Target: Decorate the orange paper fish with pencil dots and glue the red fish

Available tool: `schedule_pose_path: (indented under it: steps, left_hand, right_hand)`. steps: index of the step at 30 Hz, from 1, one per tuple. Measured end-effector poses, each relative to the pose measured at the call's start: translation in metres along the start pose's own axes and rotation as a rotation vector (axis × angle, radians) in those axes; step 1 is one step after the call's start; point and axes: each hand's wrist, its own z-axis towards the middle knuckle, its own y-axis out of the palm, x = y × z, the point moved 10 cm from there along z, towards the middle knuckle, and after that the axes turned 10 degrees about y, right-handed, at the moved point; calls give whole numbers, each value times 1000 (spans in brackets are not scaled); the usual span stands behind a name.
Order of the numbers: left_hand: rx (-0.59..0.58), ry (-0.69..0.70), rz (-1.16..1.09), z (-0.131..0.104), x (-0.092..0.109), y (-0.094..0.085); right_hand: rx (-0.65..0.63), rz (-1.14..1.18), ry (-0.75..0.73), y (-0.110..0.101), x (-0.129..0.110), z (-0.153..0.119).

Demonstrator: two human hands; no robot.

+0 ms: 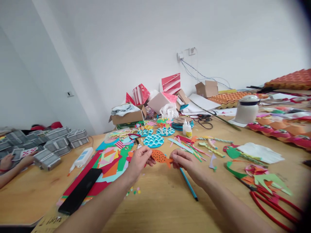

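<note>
Between my two hands is an orange paper fish [160, 156] with dark dots, raised above the table. My left hand [143, 159] pinches its head end, while my right hand [182, 158] pinches it at the tail. Under my right hand lies a blue felt-tip pen [189, 184] with a dark tip. Just beyond the fish sits a round blue base with a wavy top [153, 141]. Behind it, two similar bases [165, 130] carry small colourful paper cut-outs. Small paper dots [135, 191] are scattered near my left forearm.
Coloured paper sheets [114, 161] and a black phone [80, 191] lie at left. Red-handled scissors [272, 200] rest at front right among scraps. Glue bottles [187, 128] and a white lidded jar [247, 109] stand farther back. At far left, another person's hand [7, 161] is near grey bundles [46, 158].
</note>
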Motion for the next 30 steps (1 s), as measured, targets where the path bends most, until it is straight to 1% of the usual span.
schedule_pose_path:
  steps: [5,8,11,16,25,28,30]
  left_hand:
    - [4,-4,27,0,4,1]
    - [6,-13,45,1,4,1]
    - [5,-19,52,3,2,1]
    - [0,-19,46,4,-2,2]
    - [-24,-23,47,3,-1,6]
    - [-31,-46,54,2,-5,4]
    - [-44,-78,64,0,-12,1]
  right_hand:
    - [-106,-79,-65,12,-7,-5]
    - [-151,-48,-95,16,-9,-7]
    - [-128,-15,-91,14,-9,-6]
    - [-84,-19,9,13,-2,-2]
    - [-57,-34,35,10,4,-1]
    - [-63,-66,48,11,5,0]
    - [-65,-101,57,12,4,0]
